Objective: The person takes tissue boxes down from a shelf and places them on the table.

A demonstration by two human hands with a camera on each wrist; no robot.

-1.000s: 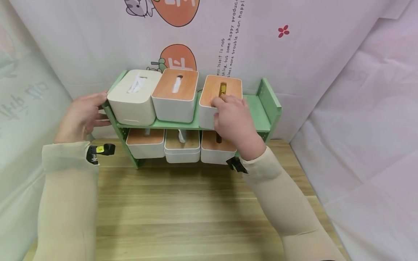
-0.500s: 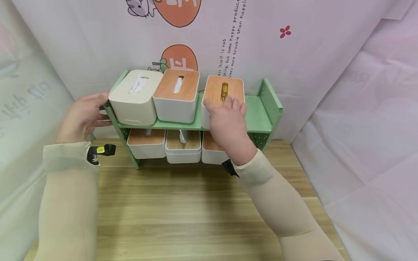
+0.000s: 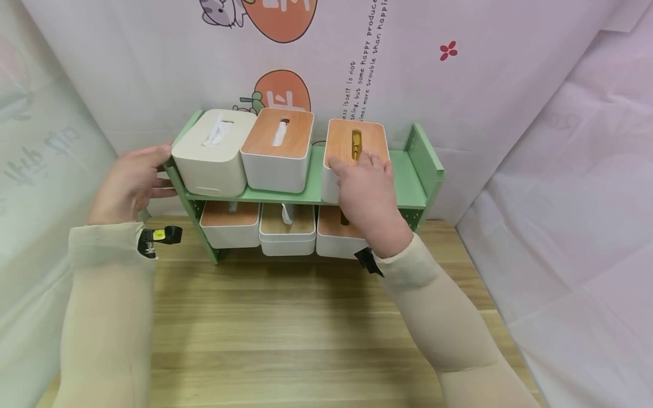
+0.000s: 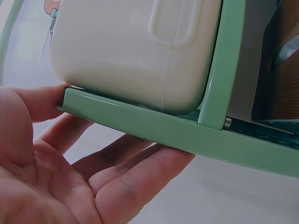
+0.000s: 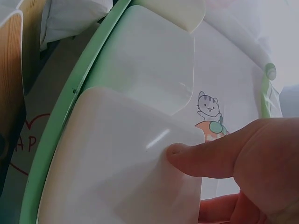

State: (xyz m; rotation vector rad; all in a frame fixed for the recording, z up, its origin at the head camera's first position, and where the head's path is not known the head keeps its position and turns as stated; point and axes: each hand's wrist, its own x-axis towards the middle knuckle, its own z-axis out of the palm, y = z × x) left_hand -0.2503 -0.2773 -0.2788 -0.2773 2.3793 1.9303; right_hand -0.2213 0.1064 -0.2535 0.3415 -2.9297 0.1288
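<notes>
My right hand (image 3: 368, 190) grips the near end of a white tissue box (image 3: 338, 139) with a wood-look lid, on the upper tier of a green shelf (image 3: 405, 175). In the right wrist view its thumb (image 5: 187, 158) lies against the box's white wall, while the other fingers reach past the edge, partly hidden. A gold item shows in the lid slot. At the shelf's left end, my left hand (image 3: 130, 181) touches the green side panel (image 4: 126, 123). Its thumb meets the panel's edge, and the other fingers lie fairly straight along the outside.
A cream tissue box (image 3: 209, 170) and another wood-lidded tissue box (image 3: 272, 173) stand side by side on the upper tier's left. Below are several more boxes, including a two-layered one (image 3: 287, 245). A printed curtain (image 3: 484, 113) hangs behind the shelf, over a wooden tabletop (image 3: 285, 328).
The tissue box at my right hand has shifted right, widening the gap beside the middle box. That hand first moved left on it, then right. My left hand has stayed at the panel.
</notes>
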